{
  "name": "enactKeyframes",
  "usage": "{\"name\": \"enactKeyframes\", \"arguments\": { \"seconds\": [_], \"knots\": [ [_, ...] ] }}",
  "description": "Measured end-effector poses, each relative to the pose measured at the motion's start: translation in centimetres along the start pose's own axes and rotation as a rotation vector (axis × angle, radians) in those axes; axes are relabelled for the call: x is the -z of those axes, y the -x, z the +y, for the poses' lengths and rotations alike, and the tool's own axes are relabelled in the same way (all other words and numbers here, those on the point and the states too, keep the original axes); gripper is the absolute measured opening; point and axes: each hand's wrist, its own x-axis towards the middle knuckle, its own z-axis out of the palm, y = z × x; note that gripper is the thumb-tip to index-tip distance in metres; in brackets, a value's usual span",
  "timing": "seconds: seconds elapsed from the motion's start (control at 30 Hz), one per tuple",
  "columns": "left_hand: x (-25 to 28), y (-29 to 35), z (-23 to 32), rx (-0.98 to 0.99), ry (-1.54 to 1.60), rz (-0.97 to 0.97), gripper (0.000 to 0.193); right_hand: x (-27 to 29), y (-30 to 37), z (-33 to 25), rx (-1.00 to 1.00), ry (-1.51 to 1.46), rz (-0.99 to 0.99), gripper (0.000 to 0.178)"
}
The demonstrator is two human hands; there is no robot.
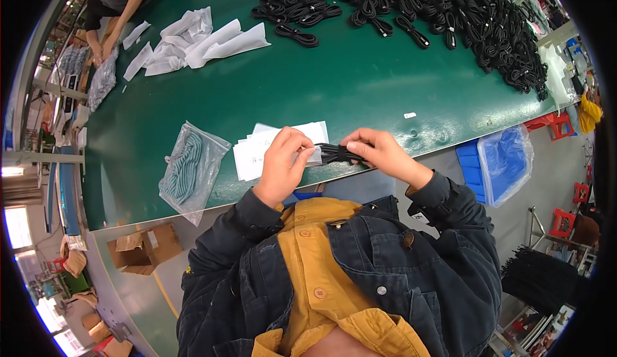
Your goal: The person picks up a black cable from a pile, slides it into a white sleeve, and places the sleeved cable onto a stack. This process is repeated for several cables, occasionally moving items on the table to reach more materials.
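Observation:
A coiled black cable bundle (335, 154) is held just above the near edge of the green table. My right hand (384, 156) is closed around its right end, thumb on top. At the bundle's left end my left hand (283, 166) pinches a small whitish, translucent piece (315, 157), perhaps a bag's edge, which seems to overlap the cable. Beneath and behind my left hand lies a loose stack of white sheets or flat sleeves (247, 159). Left of the stack rests a clear plastic bag (215, 153) with a grey-green coiled cord (183, 169) inside.
Black coiled cables (411, 3) heap along the far right. Crumpled white sleeves (186, 43) lie at the far left, near another person's hands (101, 52) handling a bagged item. A blue bin (491, 164) with a clear liner stands right; a cardboard box (144, 249) sits below left.

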Motion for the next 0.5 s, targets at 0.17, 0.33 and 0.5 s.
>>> {"name": "enactKeyframes", "arguments": {
  "seconds": [0.17, 0.33, 0.5],
  "knots": [
    [0.8, -0.3, 0.2, -0.023, 0.015, 0.020, 0.006, -0.2, -0.2, -0.5, -0.157, -0.040, -0.002, 0.027],
    [1.3, -0.6, -0.2, 0.133, 0.061, 0.065, 0.007, -0.8, 0.1, 0.0, 0.876, 0.716, 0.215, 0.028],
    [1.5, -0.2, 0.0, 0.068, -0.083, 0.073, 0.008, -0.4, -0.1, -0.2, 1.071, 0.966, 0.214, 0.029]
  ]
}}
